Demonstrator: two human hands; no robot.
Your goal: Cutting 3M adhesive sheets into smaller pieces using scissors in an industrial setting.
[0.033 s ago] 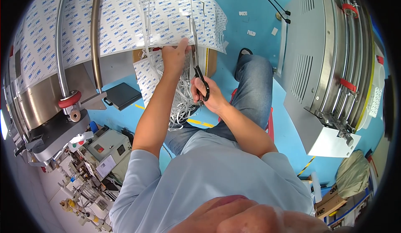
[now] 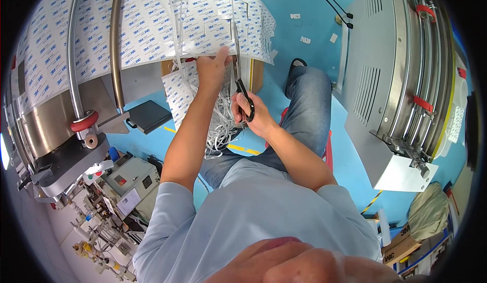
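Observation:
A wide white sheet with rows of blue print (image 2: 147, 29) stretches across from the left, its right end ragged. At its near edge my left hand (image 2: 212, 70) grips the sheet, thumb on top and the other fingers partly hidden beneath. My right hand (image 2: 258, 114) is closed round the black handles of long scissors (image 2: 239, 77). Their blades point away from me and cross the sheet just right of my left hand; how far apart the blades are, I cannot tell. Thin pale strips (image 2: 178, 27) lie across the sheet. Below it hangs a tangle of narrow white strips (image 2: 219, 131).
Metal rollers (image 2: 115, 44) and a steel drum (image 2: 61, 123) stand at left. A grey machine (image 2: 373, 85) with rods and red collars fills the right. Small white scraps (image 2: 305, 40) and a dark flat box (image 2: 148, 116) are on the blue floor. My knee (image 2: 309, 93) is near my right hand.

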